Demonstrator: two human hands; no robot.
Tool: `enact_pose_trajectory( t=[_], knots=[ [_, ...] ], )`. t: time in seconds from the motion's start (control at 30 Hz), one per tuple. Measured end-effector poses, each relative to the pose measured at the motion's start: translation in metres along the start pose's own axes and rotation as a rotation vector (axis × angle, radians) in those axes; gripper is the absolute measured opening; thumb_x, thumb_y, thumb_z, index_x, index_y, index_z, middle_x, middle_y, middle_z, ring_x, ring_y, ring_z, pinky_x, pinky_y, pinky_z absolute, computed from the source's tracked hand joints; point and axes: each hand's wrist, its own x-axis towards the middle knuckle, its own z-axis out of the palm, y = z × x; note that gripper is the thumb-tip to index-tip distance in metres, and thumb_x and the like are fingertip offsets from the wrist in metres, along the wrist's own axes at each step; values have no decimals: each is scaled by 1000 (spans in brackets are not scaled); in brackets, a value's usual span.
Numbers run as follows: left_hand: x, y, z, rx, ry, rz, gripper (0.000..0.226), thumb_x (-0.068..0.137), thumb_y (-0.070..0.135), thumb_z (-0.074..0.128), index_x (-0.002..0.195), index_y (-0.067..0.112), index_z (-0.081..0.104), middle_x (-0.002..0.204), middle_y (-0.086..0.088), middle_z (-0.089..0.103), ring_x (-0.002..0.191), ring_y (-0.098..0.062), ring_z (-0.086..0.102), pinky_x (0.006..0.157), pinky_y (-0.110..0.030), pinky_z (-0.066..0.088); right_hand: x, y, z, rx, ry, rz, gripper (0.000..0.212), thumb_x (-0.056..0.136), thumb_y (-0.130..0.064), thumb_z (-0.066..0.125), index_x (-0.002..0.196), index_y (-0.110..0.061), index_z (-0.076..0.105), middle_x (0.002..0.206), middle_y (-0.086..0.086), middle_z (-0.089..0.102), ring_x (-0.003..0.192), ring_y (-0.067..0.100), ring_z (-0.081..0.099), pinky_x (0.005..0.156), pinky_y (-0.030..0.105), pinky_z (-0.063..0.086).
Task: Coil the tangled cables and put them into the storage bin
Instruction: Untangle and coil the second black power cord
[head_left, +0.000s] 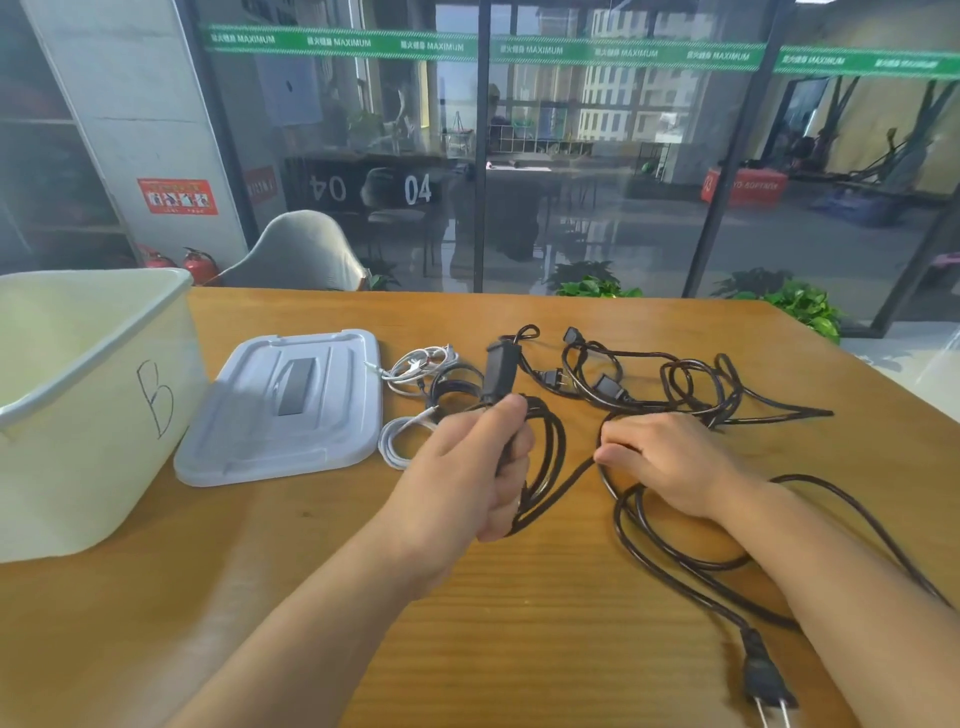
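My left hand (478, 467) grips a black power cable (550, 457) in partly formed loops, its black connector block (500, 371) sticking up above my thumb. My right hand (670, 462) lies on the table with its fingers curled round the same cable where it runs to the right. That cable trails in loops under my right forearm to a two-pin plug (766, 680) near the front edge. More tangled black cables (691, 384) lie beyond my right hand. White cables (421, 364) lie left of the connector. The cream storage bin (98, 415) marked "B" stands open at far left.
The bin's pale lid (291, 405) lies flat between the bin and the cables. The wooden table (519, 597) has bare surface in front. A grey chair (301, 254) and green plants (800, 306) stand behind the far edge, before a glass wall.
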Motion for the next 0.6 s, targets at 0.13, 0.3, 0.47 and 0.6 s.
enact_pose_trajectory(
  t=[0.13,0.3,0.47,0.6],
  knots=[
    [0,-2,-7,115,16,-51,48,110,41,38,82,2,41,63,-4,22,58,-24,13,58,-43,11,1,2,-1,-5,24,-49,57,103,-68,30,85,-26,63,79,-15,55,81,10,50,76,33,42],
    [0,-1,-1,180,-27,-70,52,110,41,39,85,-5,36,70,-12,17,59,-24,14,57,-41,12,5,-8,-11,-57,142,-16,46,106,-56,35,93,-23,64,89,-14,61,89,15,57,86,37,44],
    [3,-5,8,227,-23,-88,38,110,34,42,83,7,39,61,0,24,49,-14,22,49,-28,18,4,-19,-32,-274,397,41,49,104,-59,44,81,-21,64,73,-10,63,70,18,60,69,34,39],
    [6,-10,12,241,-35,-92,34,111,32,42,87,8,42,60,2,26,46,-11,23,43,-20,22,8,-43,-51,-352,548,153,53,94,-67,61,62,-24,63,52,-13,46,51,14,45,58,23,23]
  ],
)
